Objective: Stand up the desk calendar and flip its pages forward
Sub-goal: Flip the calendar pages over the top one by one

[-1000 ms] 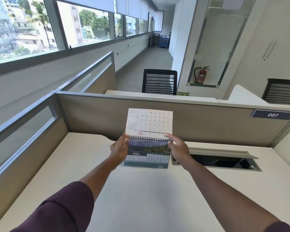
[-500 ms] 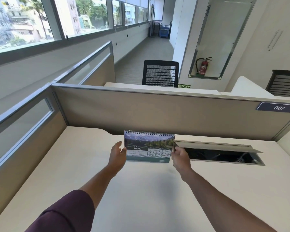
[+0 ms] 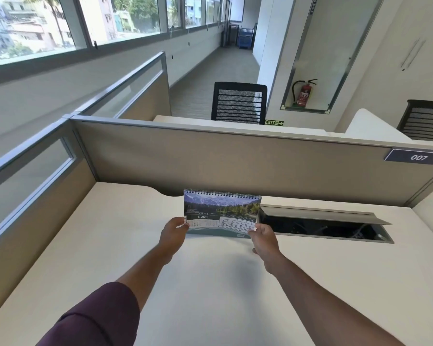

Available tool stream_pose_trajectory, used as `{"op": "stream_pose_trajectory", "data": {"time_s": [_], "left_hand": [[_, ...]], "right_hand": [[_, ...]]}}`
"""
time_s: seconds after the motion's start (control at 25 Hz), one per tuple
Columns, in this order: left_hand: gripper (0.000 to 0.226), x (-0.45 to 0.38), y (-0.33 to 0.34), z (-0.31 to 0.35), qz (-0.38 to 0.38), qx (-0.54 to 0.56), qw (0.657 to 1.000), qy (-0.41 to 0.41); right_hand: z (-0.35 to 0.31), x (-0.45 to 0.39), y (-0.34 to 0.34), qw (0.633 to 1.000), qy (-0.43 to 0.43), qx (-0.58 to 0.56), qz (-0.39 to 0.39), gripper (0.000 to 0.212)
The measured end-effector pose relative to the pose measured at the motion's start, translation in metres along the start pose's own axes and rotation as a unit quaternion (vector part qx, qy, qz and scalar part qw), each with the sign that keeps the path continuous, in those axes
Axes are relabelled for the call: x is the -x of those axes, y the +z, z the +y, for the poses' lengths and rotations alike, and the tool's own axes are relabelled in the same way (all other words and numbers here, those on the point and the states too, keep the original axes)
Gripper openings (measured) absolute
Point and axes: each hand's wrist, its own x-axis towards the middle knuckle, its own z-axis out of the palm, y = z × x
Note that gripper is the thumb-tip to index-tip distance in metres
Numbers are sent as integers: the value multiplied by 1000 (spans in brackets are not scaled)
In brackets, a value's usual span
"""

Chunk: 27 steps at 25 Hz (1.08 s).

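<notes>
The desk calendar (image 3: pixel 221 211) stands upright on the white desk (image 3: pixel 210 283), spiral binding on top. Its front page shows a mountain lake photo and the word APRIL over a date grid. My left hand (image 3: pixel 173 234) pinches the page's lower left corner between thumb and fingers. My right hand (image 3: pixel 264 239) holds the lower right corner the same way. Both forearms reach forward from the bottom of the view.
An open cable hatch (image 3: pixel 325 227) with a raised grey lid lies in the desk just right of the calendar. Beige partition panels (image 3: pixel 235 163) close the desk at the back and left. Black chairs (image 3: pixel 238 102) stand beyond the partition.
A page that stood raised above the spiral has gone over to the back, leaving the April page in front. My hands dropped from the top edge to the page's bottom corners.
</notes>
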Motion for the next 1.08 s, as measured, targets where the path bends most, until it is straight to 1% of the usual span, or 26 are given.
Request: {"op": "stream_pose_trajectory", "data": {"time_s": [0.08, 0.12, 0.24, 0.36, 0.44, 0.52, 0.6, 0.72, 0.84, 0.92, 1.08], "left_hand": [[16, 2, 1, 0, 16, -5, 1000, -3], [11, 4, 1, 1, 21, -8, 1000, -7], [10, 10, -4, 1, 28, 3, 999, -15], [8, 19, -11, 3, 17, 51, 998, -22], [4, 24, -17, 6, 20, 48, 999, -14], [7, 27, -25, 9, 35, 36, 999, -1], [9, 31, -29, 14, 40, 26, 999, 10], [3, 41, -27, 22, 48, 5, 999, 24], [10, 49, -24, 27, 51, 0, 998, 24], [12, 49, -25, 29, 49, -13, 998, 22], [16, 48, -26, 32, 54, -12, 998, 19]], "right_hand": [[1, 2, -2, 1000, -5, 14, 27, 23], [2, 3, -3, 999, -10, 25, 38, 19], [4, 2, -8, 998, -21, 37, 48, 27], [0, 8, -13, 999, -21, -3, 34, 31], [-2, 12, -18, 999, -29, -17, 33, 35], [-4, 18, -23, 998, -39, -15, 39, 38], [-8, 23, -26, 998, -52, -14, 40, 36], [-16, 31, -29, 996, -84, 0, 42, 26], [-22, 38, -28, 992, -108, 21, 56, 18], [-25, 42, -28, 991, -112, 21, 65, 18], [-33, 45, -33, 994, -84, -12, 67, 22]]}}
